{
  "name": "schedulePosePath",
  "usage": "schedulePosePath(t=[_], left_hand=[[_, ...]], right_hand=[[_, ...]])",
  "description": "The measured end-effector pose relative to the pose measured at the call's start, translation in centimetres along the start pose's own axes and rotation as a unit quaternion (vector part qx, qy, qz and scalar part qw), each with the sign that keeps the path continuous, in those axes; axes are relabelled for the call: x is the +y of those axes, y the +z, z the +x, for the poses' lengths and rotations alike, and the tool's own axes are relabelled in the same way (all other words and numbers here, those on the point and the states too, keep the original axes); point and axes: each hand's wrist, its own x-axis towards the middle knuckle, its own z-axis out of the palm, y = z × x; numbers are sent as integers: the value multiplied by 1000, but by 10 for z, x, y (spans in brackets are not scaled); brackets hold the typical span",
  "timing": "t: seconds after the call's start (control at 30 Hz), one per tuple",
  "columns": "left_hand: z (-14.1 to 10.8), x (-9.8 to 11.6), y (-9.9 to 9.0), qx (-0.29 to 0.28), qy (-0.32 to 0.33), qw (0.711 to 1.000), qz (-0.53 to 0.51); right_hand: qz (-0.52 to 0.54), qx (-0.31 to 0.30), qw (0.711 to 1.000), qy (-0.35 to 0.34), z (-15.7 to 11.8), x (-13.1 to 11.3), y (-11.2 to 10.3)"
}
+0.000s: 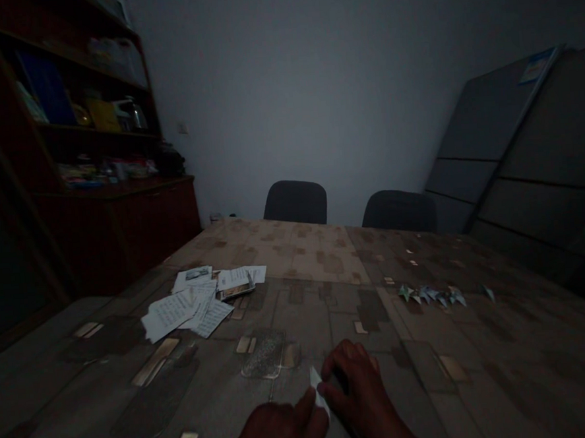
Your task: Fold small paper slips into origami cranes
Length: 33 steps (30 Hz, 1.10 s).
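Close to the front edge of the view, a small piece of folded white paper (315,377) sits between my two hands, its pointed tip sticking up away from me. My left hand (285,427) is closed, with its thumb and index finger pressed on the paper's left side. My right hand (357,387) is closed too, fingers curled, its thumb and fingertips touching the paper's right side. Much of the paper's lower part is hidden by the fingers. Several small folded paper pieces (428,294) stand in a row to the right, with one more folded piece (488,293) apart from them.
Loose printed paper sheets (179,308) lie spread at the left of the patterned tablecloth (322,309). Two dark chairs (295,202) stand at the far side. A wooden cabinet (161,214) with filled shelves is at the left, and grey panels (479,121) lean at the right.
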Motion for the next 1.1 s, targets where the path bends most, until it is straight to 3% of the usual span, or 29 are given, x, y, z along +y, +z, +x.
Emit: schedulePosePath(t=[0.1,0.17,0.27,0.4,0.5,0.6,0.77,0.83,0.93,1.1], left_hand=[[-5,-10,-14,37,-38,994,-95],[-7,-17,-23,86,-102,973,-190],[-6,-24,-31,155,-196,905,-343],[3,-24,-26,117,-205,799,-552],[9,-21,-21,122,-232,760,-595],[9,-18,-22,138,-242,761,-585],[3,-15,-27,178,-199,827,-494],[2,-14,-28,185,-188,839,-476],[2,-15,-29,179,-198,826,-496],[6,-16,-32,172,-214,791,-546]], right_hand=[[28,3,999,-18,2,0,1],[75,7,996,-36,3,0,0],[165,14,985,-44,3,-3,-4],[200,17,979,-33,-1,-9,-8],[207,10,978,-33,-4,-14,-11],[231,13,972,-38,-4,-17,-12],[247,-10,969,-8,-4,-13,-6],[213,-15,977,-22,-4,-11,-4],[177,-3,983,-49,-6,-11,-6],[181,5,983,-36,-6,-16,-12]])
